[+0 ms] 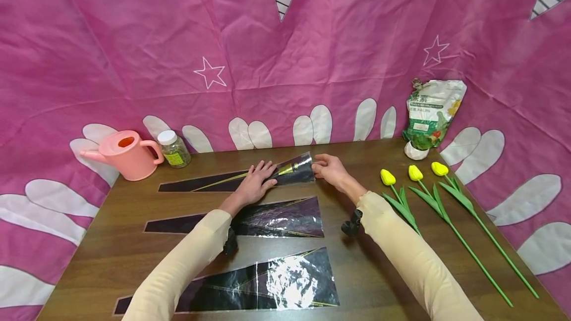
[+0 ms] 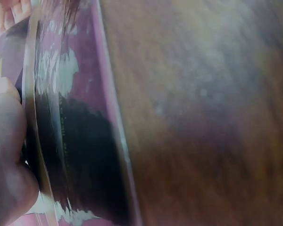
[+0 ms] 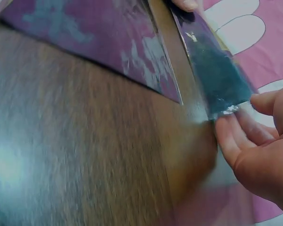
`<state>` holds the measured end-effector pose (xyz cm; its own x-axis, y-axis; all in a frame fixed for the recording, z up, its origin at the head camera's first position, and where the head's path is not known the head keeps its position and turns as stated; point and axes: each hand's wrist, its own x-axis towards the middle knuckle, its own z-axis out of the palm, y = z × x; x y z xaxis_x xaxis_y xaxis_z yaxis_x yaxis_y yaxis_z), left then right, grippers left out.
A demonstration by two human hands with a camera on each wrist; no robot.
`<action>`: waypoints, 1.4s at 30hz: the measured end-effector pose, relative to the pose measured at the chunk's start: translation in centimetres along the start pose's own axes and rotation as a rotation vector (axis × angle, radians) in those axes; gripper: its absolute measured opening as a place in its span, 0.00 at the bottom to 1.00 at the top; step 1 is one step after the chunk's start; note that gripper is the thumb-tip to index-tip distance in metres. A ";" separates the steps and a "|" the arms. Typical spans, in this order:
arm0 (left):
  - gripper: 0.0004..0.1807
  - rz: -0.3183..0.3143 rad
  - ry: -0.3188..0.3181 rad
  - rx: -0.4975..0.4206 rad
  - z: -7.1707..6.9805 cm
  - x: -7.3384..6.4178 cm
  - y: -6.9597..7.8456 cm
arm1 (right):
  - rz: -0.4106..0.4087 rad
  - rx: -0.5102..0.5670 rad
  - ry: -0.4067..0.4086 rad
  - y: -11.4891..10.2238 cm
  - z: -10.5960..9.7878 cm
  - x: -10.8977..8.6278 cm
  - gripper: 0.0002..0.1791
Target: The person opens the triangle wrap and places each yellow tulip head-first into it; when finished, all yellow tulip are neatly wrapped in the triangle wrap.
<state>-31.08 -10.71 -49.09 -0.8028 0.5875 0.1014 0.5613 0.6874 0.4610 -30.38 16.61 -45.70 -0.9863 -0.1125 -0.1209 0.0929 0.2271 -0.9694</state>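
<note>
Three long tapered black plastic flower sleeves lie one behind another on the table. My left hand (image 1: 255,182) rests with spread fingers on the far flower sleeve (image 1: 296,168), which has a gold mark. At that sleeve's wide right end, my right hand (image 1: 331,170) holds the edge between thumb and fingers; the right wrist view shows the thumb (image 3: 266,101) at one corner and the fingers at the other. Nearer to me are the middle sleeve (image 1: 285,217) and the front sleeve (image 1: 267,281), both shiny and partly hidden by my left arm.
Three yellow tulips (image 1: 416,172) with green stems lie on the right of the brown table (image 1: 102,241). Back left stand a pink watering can (image 1: 129,157) and a white-lidded jar (image 1: 175,151). A white-and-green bag (image 1: 430,115) stands back right, before a pink curtain (image 1: 267,53).
</note>
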 end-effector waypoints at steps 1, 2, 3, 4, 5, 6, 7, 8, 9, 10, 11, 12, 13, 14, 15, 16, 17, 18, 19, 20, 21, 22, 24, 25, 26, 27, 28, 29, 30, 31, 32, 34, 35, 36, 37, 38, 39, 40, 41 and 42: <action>0.31 -0.001 0.002 -0.003 0.0 -0.1 0.0 | 0.007 0.041 0.003 0.0 0.1 0.1 0.27; 0.31 -0.002 0.003 -0.006 0.0 -0.1 0.1 | 0.013 0.072 0.006 0.1 0.2 0.1 0.27; 0.30 -0.002 0.007 -0.007 0.0 -0.2 0.1 | 0.016 0.098 0.009 0.1 0.3 0.2 0.28; 0.30 -0.001 0.013 -0.004 0.1 -0.2 0.1 | 0.017 0.109 0.013 0.1 0.4 0.3 0.28; 0.30 0.002 0.018 -0.001 0.1 -0.3 0.2 | 0.017 0.109 0.018 0.1 0.4 0.3 0.28; 0.30 0.005 0.022 0.005 0.1 -0.3 0.2 | 0.016 0.104 0.025 0.1 0.5 0.4 0.28; 0.30 0.008 0.025 0.010 0.2 -0.3 0.2 | 0.017 0.099 0.032 0.0 0.5 0.4 0.28; 0.30 0.012 0.029 0.014 0.2 -0.3 0.2 | 0.016 0.092 0.038 0.1 0.6 0.5 0.28; 0.30 0.016 0.034 0.020 0.2 -0.3 0.1 | 0.015 0.088 0.044 0.1 0.6 0.5 0.28; 0.30 0.019 0.037 0.024 0.3 -0.2 0.1 | 0.018 0.084 0.051 0.1 0.6 0.6 0.28; 0.30 0.019 0.039 0.026 0.3 -0.3 0.1 | 0.021 0.085 0.057 0.1 0.7 0.7 0.28; 0.30 0.021 0.042 0.029 0.3 -0.3 0.1 | 0.027 0.090 0.064 0.1 0.7 0.7 0.28; 0.30 0.022 0.048 0.028 0.4 -0.2 0.1 | 0.031 0.094 0.070 0.1 0.8 0.7 0.28; 0.30 0.022 0.052 0.028 0.4 -0.2 0.1 | 0.036 0.093 0.076 0.2 0.8 0.7 0.28; 0.29 0.021 0.055 0.029 0.4 -0.2 0.0 | 0.043 0.094 0.082 0.2 0.8 0.7 0.28; 0.29 0.020 0.056 0.030 0.5 -0.2 0.0 | 0.051 0.095 0.087 0.2 0.9 0.7 0.28; 0.29 0.016 0.054 0.031 0.5 -0.2 0.0 | 0.056 0.094 0.091 0.3 0.9 0.7 0.28; 0.29 0.014 0.054 0.032 0.5 -0.2 0.0 | 0.060 0.091 0.093 0.3 0.9 0.8 0.29; 0.29 0.012 0.053 0.033 0.6 -0.2 -0.1 | 0.065 0.086 0.098 0.4 1.0 0.8 0.29; 0.29 0.011 0.054 0.034 0.6 -0.2 -0.1 | 0.068 0.078 0.102 0.5 1.0 0.8 0.29; 0.29 0.011 0.057 0.035 0.6 -0.3 -0.1 | 0.070 0.073 0.108 0.5 1.0 0.8 0.29; 0.29 0.012 0.062 0.036 0.7 -0.3 -0.1 | 0.071 0.062 0.113 0.5 1.1 0.9 0.29; 0.28 0.017 0.078 0.033 0.7 -0.3 0.0 | 0.078 0.045 0.125 0.5 1.2 0.9 0.29; 0.28 0.019 0.085 0.032 0.7 -0.3 0.0 | 0.082 0.034 0.130 0.5 1.2 0.8 0.29; 0.27 0.021 0.091 0.030 0.8 -0.3 0.0 | 0.085 0.020 0.136 0.4 1.2 0.8 0.28; 0.27 0.024 0.096 0.029 0.8 -0.4 0.0 | 0.091 0.008 0.141 0.3 1.2 0.7 0.28; 0.26 0.024 0.101 0.026 0.9 -0.4 0.1 | 0.095 -0.003 0.144 0.3 1.3 0.7 0.28; 0.26 0.025 0.105 0.023 0.9 -0.4 0.1 | 0.099 -0.012 0.147 0.3 1.3 0.6 0.28; 0.25 0.025 0.107 0.020 0.9 -0.4 0.1 | 0.099 -0.024 0.148 0.3 1.3 0.5 0.28; 0.25 0.026 0.110 0.019 1.0 -0.5 0.1 | 0.100 -0.033 0.151 0.2 1.3 0.5 0.29; 0.25 0.026 0.113 0.015 1.0 -0.5 0.1 | 0.101 -0.042 0.153 0.2 1.3 0.4 0.29; 0.25 0.022 0.118 0.005 1.0 -0.5 0.2 | 0.098 -0.057 0.153 0.2 1.4 0.3 0.30; 0.25 0.019 0.119 -0.001 1.0 -0.5 0.2 | 0.094 -0.066 0.151 0.2 1.4 0.3 0.30; 0.25 0.015 0.120 -0.006 1.0 -0.5 0.2 | 0.090 -0.074 0.151 0.2 1.4 0.2 0.31; 0.25 0.009 0.119 -0.012 1.0 -0.5 0.2 | 0.087 -0.081 0.151 0.3 1.4 0.2 0.32; 0.25 0.001 0.114 -0.016 1.0 -0.5 0.2 | 0.081 -0.089 0.152 0.3 1.4 0.2 0.32; 0.26 -0.007 0.108 -0.016 0.9 -0.5 0.2 | 0.075 -0.098 0.151 0.3 1.5 0.1 0.32; 0.26 -0.011 0.104 -0.014 1.0 -0.5 0.2 | 0.069 -0.107 0.153 0.3 1.5 0.1 0.33; 0.26 -0.016 0.098 -0.008 1.0 -0.5 0.2 | 0.064 -0.116 0.155 0.3 1.5 0.0 0.33; 0.27 -0.018 0.094 0.001 1.0 -0.5 0.2 | 0.061 -0.124 0.157 0.3 1.6 0.0 0.33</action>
<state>-30.37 -10.50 -49.92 -0.8279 0.5326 0.1760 0.5471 0.6975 0.4628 -30.12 15.16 -46.34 -0.9894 0.0550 -0.1342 0.1449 0.3470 -0.9266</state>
